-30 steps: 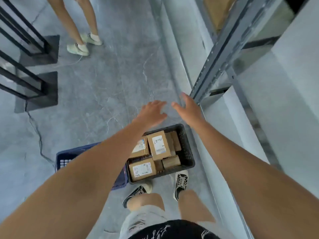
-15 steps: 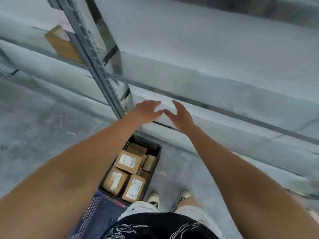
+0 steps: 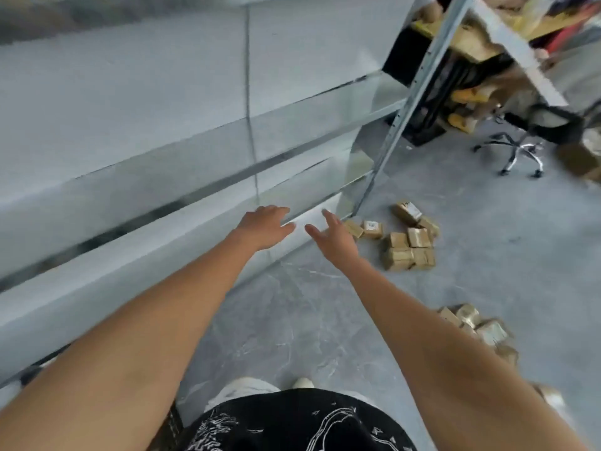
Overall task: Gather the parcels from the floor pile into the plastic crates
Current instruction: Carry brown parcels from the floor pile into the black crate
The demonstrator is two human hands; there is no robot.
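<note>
Both hands (image 3: 265, 224) (image 3: 335, 237) empty; parcels (image 3: 408, 244) on floor, possibly taped.

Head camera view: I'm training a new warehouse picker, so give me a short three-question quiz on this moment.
1. True or false: the left hand holds a small brown cardboard parcel.
2. Multiple choice: the farther pile of brown cardboard parcels on the grey floor lies (A) beside the foot of the grey metal shelf upright, (B) inside a crate, (C) on a shelf.
3. Fill in: the right hand has its fingers ____ and holds nothing.

Key: 1 false; 2 A; 3 spread open.
</note>
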